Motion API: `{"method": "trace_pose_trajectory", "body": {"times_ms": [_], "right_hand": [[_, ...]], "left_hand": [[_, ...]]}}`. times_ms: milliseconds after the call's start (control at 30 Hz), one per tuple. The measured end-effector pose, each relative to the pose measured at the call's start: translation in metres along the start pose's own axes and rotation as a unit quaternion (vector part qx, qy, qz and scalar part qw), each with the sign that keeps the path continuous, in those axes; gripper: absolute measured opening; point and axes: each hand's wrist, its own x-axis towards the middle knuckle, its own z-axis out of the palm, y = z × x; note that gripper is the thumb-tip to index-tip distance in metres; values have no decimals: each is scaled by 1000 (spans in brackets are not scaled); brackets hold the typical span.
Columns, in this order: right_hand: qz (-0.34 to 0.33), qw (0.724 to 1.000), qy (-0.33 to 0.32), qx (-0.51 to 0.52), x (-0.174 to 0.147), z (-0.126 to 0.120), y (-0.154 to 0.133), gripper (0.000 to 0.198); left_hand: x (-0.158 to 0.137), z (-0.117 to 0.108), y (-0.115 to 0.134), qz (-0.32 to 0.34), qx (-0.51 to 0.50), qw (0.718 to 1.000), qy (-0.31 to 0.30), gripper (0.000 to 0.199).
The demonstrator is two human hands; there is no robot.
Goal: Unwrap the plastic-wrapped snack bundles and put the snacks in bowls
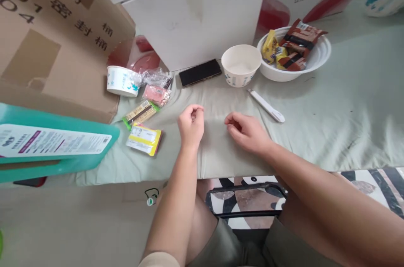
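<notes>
My left hand (191, 126) rests on the pale green cloth (214, 153), its fingers curled in, with nothing visible in them. Across a small gap, my right hand (248, 131) lies on the cloth too, fingers bent and closed, nothing showing between them. Beyond the right hand is a slim white tool (267, 106), perhaps a box cutter. A paper bowl (240, 67) stands upright and appears empty. Beside it a black phone (200, 73) lies flat. To the left of my left hand lie a yellow-and-white packet (144, 139) and a green-edged snack bar (141, 113).
A white bowl (293, 74) of wrapped snacks (303, 40) stands at the back right. Pink-wrapped packets (157, 94) lie near another paper bowl (122, 81). A cardboard box (63, 56), a teal jug (107, 132) and a white box (202, 14) border the left and back.
</notes>
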Motion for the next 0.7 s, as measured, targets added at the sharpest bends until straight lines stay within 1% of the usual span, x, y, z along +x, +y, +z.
{"method": "trace_pose_trajectory", "body": {"times_ms": [67,133,200,233,300,367,400,467,533,600,633,700], "right_hand": [[-11,998,-5,-59,-1,5,4,12],[-21,993,-5,-115,-2,9,7,14],[-32,987,-2,-161,-1,13,8,14],[-38,983,0,-179,-1,14,8,14],[-50,977,0,-206,-1,15,7,13],[-62,974,-6,-218,-3,14,5,12],[-67,973,-9,-219,-4,14,5,12],[-71,974,-12,-214,-7,12,5,12],[-64,977,-8,-204,-9,12,6,11],[-50,980,1,-192,-9,12,6,10],[-44,981,5,-187,-9,12,5,9],[-34,983,10,-180,-9,13,3,9]], "left_hand": [[5,-2,9,32,10,999,38,14],[6,-11,19,52,19,995,79,13],[5,-27,26,71,59,991,96,12],[4,-37,27,69,97,988,96,13],[5,-61,27,22,199,974,103,16],[7,-84,23,-57,292,948,113,23],[9,-94,19,-97,323,935,112,26],[12,-110,11,-164,350,917,96,32],[12,-118,2,-201,347,913,70,35],[9,-120,-8,-196,337,920,46,32],[7,-119,-12,-181,331,925,36,28],[1,-115,-20,-128,306,943,17,21]]}}
